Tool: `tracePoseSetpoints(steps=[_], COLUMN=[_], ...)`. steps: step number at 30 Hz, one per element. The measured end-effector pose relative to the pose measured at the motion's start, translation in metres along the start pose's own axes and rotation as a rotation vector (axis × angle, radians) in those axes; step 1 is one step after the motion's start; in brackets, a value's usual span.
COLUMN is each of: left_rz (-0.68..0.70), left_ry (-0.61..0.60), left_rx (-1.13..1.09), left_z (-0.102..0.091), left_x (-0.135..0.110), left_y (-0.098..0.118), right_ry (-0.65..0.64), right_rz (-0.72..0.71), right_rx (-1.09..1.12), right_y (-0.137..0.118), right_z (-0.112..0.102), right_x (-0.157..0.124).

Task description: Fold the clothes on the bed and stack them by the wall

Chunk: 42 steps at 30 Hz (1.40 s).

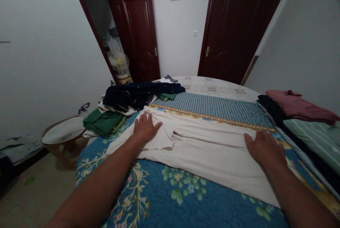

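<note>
A cream-white garment [207, 155] that looks like a pair of trousers lies spread across the bed, its two long leg-like parts stretching to the right. A short flap of the same cloth overlaps it at the left. My left hand [145, 127] rests flat on the left part, thumb apart from the fingers. On the right part lies my right hand [267, 149], palm down with its fingers spread. Neither hand grips the cloth. Under the garment is a blue floral quilt [159, 189].
Beyond my left hand are a dark navy garment [143, 93] and a green cloth [102, 121] in a heap. To the right lie a pink folded garment [300, 106] and a green striped one [313, 136]. A round stool [63, 130] stands left of the bed.
</note>
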<state>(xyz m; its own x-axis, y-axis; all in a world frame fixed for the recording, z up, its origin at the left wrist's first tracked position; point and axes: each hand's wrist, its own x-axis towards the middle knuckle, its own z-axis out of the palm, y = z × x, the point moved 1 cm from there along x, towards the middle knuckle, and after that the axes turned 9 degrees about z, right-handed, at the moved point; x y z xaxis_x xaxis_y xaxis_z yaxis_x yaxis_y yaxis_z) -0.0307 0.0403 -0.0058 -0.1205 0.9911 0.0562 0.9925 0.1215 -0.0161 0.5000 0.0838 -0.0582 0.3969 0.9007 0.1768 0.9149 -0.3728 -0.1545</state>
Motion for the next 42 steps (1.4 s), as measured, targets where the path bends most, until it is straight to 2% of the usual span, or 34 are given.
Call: tracePoseSetpoints(steps=[3,5,8,10,12,13,16,18,21,25,33,42], left_rz=[-0.04,0.002,0.194,0.366,0.463,0.459,0.292,0.16,0.053,0.004,0.031,0.099], left_ry=[0.064,0.193,0.412,0.458,0.392,0.325,0.1,0.032,0.027,0.02,0.049,0.083], left_rx=[0.003,0.024,0.01,-0.035,-0.064,-0.069,-0.073,-0.074,-0.078,-0.108,-0.119,-0.172], left_z=[0.002,-0.001,-0.011,-0.016,-0.016,-0.013,0.001,0.01,0.015,0.013,0.013,0.01], left_x=[0.003,0.004,0.003,0.005,0.009,0.011,0.023,0.03,0.038,0.042,0.045,0.042], left_y=[-0.004,-0.004,0.001,0.009,0.017,0.019,0.019,0.011,-0.002,-0.012,-0.016,-0.018], right_ry=[0.019,0.04,0.051,0.045,0.036,0.034,0.039,0.044,0.038,0.055,0.096,0.046], right_rz=[-0.009,-0.01,-0.004,-0.003,-0.004,-0.002,0.017,0.029,0.032,0.037,0.087,0.091], right_rx=[-0.008,-0.019,-0.036,-0.048,-0.055,-0.056,-0.053,-0.051,-0.053,-0.055,-0.065,-0.083], right_y=[0.001,0.001,-0.001,-0.002,-0.004,-0.005,-0.007,-0.008,-0.008,-0.008,-0.009,0.007], right_z=[0.002,0.003,0.003,0.003,0.001,0.001,0.0,0.0,0.0,-0.004,-0.02,-0.03], right_x=[0.001,0.001,0.0,0.0,-0.002,-0.002,-0.003,-0.003,-0.002,-0.004,-0.021,-0.045])
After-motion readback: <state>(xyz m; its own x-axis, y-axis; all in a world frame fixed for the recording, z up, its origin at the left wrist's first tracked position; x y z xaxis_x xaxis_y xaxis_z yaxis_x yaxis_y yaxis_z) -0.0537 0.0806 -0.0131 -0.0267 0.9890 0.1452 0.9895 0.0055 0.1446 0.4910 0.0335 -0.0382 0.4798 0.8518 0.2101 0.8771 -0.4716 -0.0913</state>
